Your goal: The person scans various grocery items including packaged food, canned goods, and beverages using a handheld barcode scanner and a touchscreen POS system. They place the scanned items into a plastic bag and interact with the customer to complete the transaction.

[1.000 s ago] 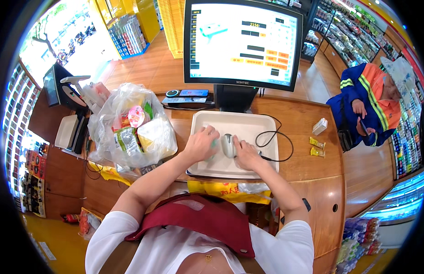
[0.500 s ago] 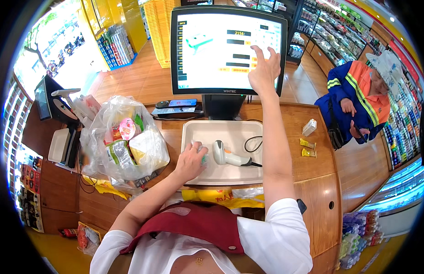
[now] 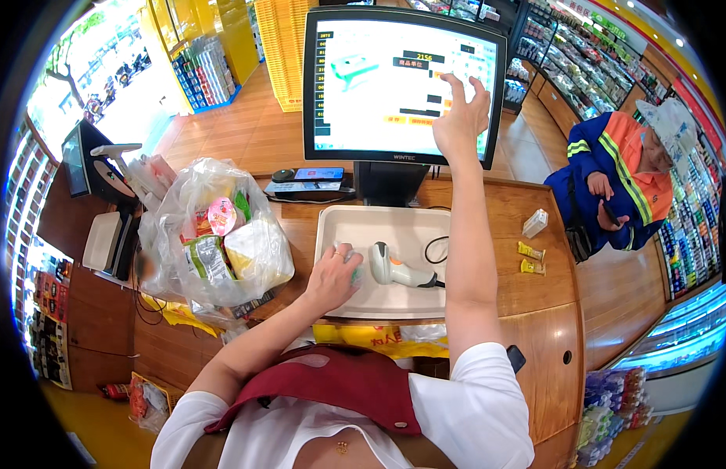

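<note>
My right hand is raised in front of the monitor, fingers spread and fingertips at the right half of the lit screen; whether they touch the glass I cannot tell. My left hand rests at the left side of the cream tray, its fingers curled round a small clear item with some green on it, mostly hidden by the hand. Beside it in the tray lies a white-and-grey handheld barcode scanner with a black cable.
Left of the tray stands a clear plastic bag full of packaged goods. Two small yellow packets and a small white box lie to the right. A phone lies behind the tray. Across the counter stands a person in a blue-and-orange jacket.
The whole view has shifted slightly. My right hand stays at the screen and my left hand keeps its grip. The person's handheld phone shows more plainly now.
</note>
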Motion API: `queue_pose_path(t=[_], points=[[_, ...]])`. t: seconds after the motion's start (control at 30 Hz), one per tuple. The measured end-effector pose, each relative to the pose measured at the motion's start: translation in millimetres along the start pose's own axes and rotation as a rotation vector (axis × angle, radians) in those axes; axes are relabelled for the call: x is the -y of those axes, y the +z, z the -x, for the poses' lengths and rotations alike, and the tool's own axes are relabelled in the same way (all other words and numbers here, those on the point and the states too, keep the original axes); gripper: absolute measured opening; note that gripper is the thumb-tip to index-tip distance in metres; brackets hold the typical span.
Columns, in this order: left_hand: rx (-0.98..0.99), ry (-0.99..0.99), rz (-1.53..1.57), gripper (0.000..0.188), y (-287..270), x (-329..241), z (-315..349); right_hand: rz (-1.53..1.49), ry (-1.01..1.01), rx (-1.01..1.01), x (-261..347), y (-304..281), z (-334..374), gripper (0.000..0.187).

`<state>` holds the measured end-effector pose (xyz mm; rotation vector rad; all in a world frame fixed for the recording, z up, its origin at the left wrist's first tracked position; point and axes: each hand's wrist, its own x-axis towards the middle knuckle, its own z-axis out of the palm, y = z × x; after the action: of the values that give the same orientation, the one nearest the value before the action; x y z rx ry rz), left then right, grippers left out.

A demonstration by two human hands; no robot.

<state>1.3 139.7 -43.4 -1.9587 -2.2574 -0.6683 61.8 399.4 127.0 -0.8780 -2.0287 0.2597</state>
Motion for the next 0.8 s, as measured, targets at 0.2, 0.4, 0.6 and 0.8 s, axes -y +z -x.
queue_pose_path(t=[0.2, 0.4, 0.6, 0.8], points=[[-0.007, 0.004, 0.007, 0.037, 2.6, 2.3, -0.1, 0.116, -0.004, -0.006, 2.5, 7.8, 4.4, 0.069], [-0.023, -0.002, -0.006, 0.037, 3.5, 3.2, 0.5, 0.057, -0.025, 0.038, 9.5, 12.5, 0.9, 0.065], [-0.015, -0.003, 0.006, 0.035, 1.9, 2.7, -0.4, 0.064, -0.052, 0.024, 9.9, 17.4, 1.7, 0.062], [0.007, -0.021, -0.004, 0.035, 0.4, 1.0, -1.8, 0.105, -0.087, 0.01, 8.8, 22.0, 9.3, 0.06]])
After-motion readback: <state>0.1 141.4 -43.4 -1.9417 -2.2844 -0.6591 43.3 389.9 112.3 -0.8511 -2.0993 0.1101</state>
